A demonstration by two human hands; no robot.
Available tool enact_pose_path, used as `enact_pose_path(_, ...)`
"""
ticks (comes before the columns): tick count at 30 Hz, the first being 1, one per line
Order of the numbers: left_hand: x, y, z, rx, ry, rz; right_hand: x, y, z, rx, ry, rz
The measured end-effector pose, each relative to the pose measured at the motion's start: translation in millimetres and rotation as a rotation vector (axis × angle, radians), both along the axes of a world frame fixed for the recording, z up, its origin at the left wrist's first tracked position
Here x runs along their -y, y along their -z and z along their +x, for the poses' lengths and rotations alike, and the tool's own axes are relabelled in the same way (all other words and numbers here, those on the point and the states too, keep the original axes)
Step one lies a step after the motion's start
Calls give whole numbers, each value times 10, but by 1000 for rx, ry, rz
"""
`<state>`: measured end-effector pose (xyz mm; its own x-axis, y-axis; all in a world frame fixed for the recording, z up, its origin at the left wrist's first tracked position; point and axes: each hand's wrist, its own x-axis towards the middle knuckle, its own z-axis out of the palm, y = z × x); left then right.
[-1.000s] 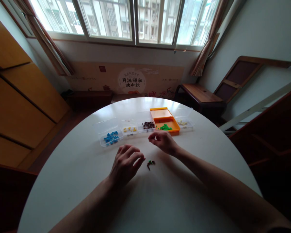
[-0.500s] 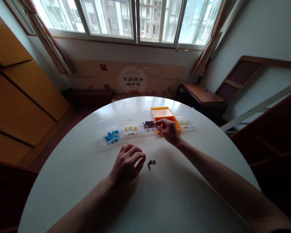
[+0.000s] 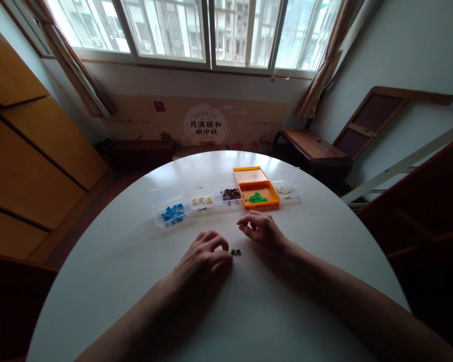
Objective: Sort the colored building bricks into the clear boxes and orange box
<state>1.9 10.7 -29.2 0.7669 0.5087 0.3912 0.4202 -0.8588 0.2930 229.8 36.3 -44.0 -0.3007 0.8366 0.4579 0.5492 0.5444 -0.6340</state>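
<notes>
Over the middle of the table, my left hand (image 3: 207, 254) has its thumb and index finger together at a little group of toy bricks (image 3: 236, 252), green and dark brown. Whatever sits between those fingertips is hidden. My right hand (image 3: 263, 227) is just beyond and to the right of the group, fingers curled into a pinch; anything in it is too small to make out. Nearest to it is an open orange box (image 3: 274, 205) with several green bricks (image 3: 257, 198) inside. Left of that, a clear box (image 3: 226, 202) holds dark brown bricks (image 3: 231, 193).
More open clear boxes stand in the row: one with blue bricks (image 3: 172, 213), one with yellow bricks (image 3: 202, 200), and at the right one with pale yellow bricks (image 3: 283, 190). All rest on a round white table (image 3: 105, 261). A wooden bench (image 3: 317, 144) stands beyond it.
My right hand has come back from the orange box toward me, uncovering the green bricks. My left hand has moved right to the small group, and a dark brown brick there is now out of sight.
</notes>
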Motion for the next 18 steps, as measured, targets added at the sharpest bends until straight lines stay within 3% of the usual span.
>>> enact_pose_path(5, -3, 16, -29, 6, 2, 13, -396, -199, -51, 114, 101, 21)
enact_pose_path(10, -20, 13, -57, 28, 1, 6, -890, -428, -169, 423, 137, -9)
enact_pose_path(14, -39, 22, -78, 50, 2, -8, -1081, -460, -319, 644, 116, -43)
enact_pose_path(18, -50, 52, -107, 47, -2, -10, -1151, -429, -420, 690, 119, -79)
